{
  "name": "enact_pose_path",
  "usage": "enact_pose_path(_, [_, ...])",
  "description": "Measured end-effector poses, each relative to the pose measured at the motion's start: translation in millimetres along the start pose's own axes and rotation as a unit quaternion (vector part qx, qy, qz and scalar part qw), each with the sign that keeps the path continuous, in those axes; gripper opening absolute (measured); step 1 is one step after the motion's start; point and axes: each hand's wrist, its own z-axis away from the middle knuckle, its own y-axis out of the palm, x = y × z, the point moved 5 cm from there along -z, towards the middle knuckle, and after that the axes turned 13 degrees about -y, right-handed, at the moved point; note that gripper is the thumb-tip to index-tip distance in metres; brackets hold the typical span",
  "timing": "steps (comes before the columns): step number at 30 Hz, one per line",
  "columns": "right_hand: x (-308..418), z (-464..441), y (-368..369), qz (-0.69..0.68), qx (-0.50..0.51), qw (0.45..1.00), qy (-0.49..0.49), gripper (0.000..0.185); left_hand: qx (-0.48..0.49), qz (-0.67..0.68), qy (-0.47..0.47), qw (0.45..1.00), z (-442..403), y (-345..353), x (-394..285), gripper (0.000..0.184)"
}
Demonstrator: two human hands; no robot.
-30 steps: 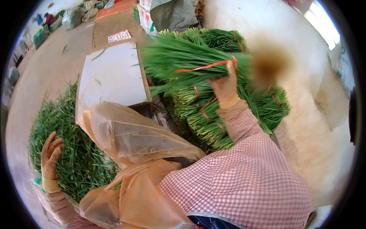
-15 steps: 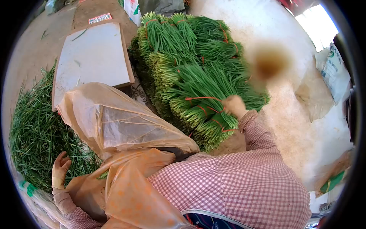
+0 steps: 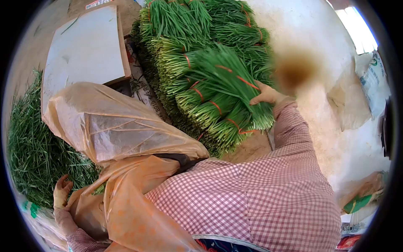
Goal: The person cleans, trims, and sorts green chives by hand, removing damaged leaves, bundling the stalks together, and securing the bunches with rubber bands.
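At the right end of the pile, my right hand [image 3: 268, 95] is wrapped round a bundle of long green stalks [image 3: 226, 69], tied with a red band. The bundle lies slanted over the others, its leafy end slightly blurred. Beneath and around it, several red-banded bundles [image 3: 172, 67] are stacked with their pale cut ends facing left and toward me. My left hand [image 3: 62, 192] is at the lower left, fingers apart and slightly curled, holding nothing, beside loose green leaves [image 3: 33, 147] and the orange plastic cover [image 3: 130, 201] over my lap.
A white-topped board [image 3: 86, 46] stands left of the pile, with a printed carton [image 3: 147, 94] between them. Plastic sheeting [image 3: 113, 122] covers my knee. On the right are pale ground [image 3: 310, 122] and a printed bag [image 3: 371, 80]. A brown smudge blurs part of the view.
The bundle in my right hand has come down from above the pile onto its right side, and the hand has shifted its hold. The view has tilted; my left hand stays low, fingers apart.
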Motion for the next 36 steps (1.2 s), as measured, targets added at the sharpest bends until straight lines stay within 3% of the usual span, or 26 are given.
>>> enact_pose_path(2, [-21.0, 6.1, 6.6, -0.034, 0.01, 0.999, 0.017, 0.115, 0.01, 0.038, 0.008, 0.999, -0.2, -1.5, 5.7, 0.05])
enact_pose_path(4, [-53.4, 9.3, 40.9, 0.053, 0.009, 0.998, 0.016, 0.117, 0.02, 0.054, 0.007, 0.998, 3.6, 1.0, 0.9, 0.049])
enact_pose_path(6, [-33.3, 23.0, 71.1, 0.047, -0.014, 0.996, 0.078, 0.118, 0.017, 0.046, 0.013, 0.999, 3.6, 1.0, 1.1, 0.049])
enact_pose_path(9, [-48.5, 20.2, 67.3, -0.009, -0.05, 0.998, 0.043, 0.118, -0.007, -0.007, -0.011, 1.0, 0.7, -2.2, 1.7, 0.049])
enact_pose_path(11, [-36.3, 4.9, 57.5, 0.11, 0.05, 0.987, 0.105, 0.119, -0.013, -0.018, -0.016, 1.0, -2.5, -4.1, 2.5, 0.049])
enact_pose_path(14, [14.2, 5.5, 50.8, 0.232, 0.044, 0.959, 0.158, 0.118, -0.028, 0.018, 0.006, 0.999, 20.3, 9.4, -16.4, 0.05])
enact_pose_path(17, [9.1, -18.7, 63.3, 0.178, -0.219, 0.957, -0.062, 0.103, -0.095, -0.059, 0.006, 0.994, 41.2, 6.5, -25.0, 0.054])
enact_pose_path(20, [-34.8, -43.6, 73.3, 0.185, -0.254, 0.945, -0.093, 0.097, -0.139, -0.116, -0.012, 0.983, 70.9, 14.6, -44.2, 0.06])
enact_pose_path(22, [-61.6, -59.3, 62.1, 0.239, -0.187, 0.952, -0.023, 0.103, -0.106, -0.077, -0.01, 0.991, 74.7, 11.5, -33.9, 0.06])
enact_pose_path(24, [-3.9, -62.7, 26.3, 0.274, 0.103, 0.952, 0.095, 0.101, -0.146, -0.11, -0.002, 0.983, 94.0, 8.5, -40.1, 0.059])
enact_pose_path(26, [117.9, -73.9, 0.3, 0.501, 0.215, 0.828, 0.129, 0.09, -0.168, -0.09, 0.005, 0.982, 109.9, 9.0, -42.7, 0.059])
enact_pose_path(27, [129.1, -128.3, -6.3, 0.528, 0.185, 0.826, 0.064, 0.075, -0.18, -0.095, 0.023, 0.979, 119.0, 9.7, -43.4, 0.059])
enact_pose_path(28, [197.3, -139.5, -5.7, 0.5, 0.006, 0.851, -0.162, 0.063, -0.194, -0.078, 0.011, 0.978, 125.5, 11.1, -36.1, 0.059])
enact_pose_path(29, [260.8, -142.6, 3.4, 0.437, -0.172, 0.812, -0.348, 0.045, -0.211, -0.107, 0.025, 0.971, 133.1, 13.1, -35.8, 0.058])
enact_pose_path(30, [332.1, -138.2, 17.6, 0.345, -0.204, 0.774, -0.491, 0.036, -0.227, -0.136, 0.039, 0.964, 140.1, 15.3, -38.0, 0.058])
enact_pose_path(31, [382.4, -152.6, 34.7, 0.219, -0.171, 0.778, -0.563, 0.03, -0.233, -0.125, 0.046, 0.963, 151.7, 16.5, -42.1, 0.056])
enact_pose_path(32, [440.4, -150.3, 59.8, 0.145, -0.135, 0.794, -0.575, 0.024, -0.242, -0.114, 0.033, 0.963, 157.8, 17.9, -38.4, 0.056])
enact_pose_path(34, [534.2, -154.2, 106.8, 0.132, -0.092, 0.715, -0.68, 0.019, -0.279, -0.088, 0.094, 0.952, 171.5, 21.8, -37.1, 0.061])
enact_pose_path(36, [611.4, -173.6, 151.9, 0.135, -0.026, 0.721, -0.679, 0.023, -0.29, -0.1, 0.065, 0.95, 189.6, 23.7, -41.0, 0.061])
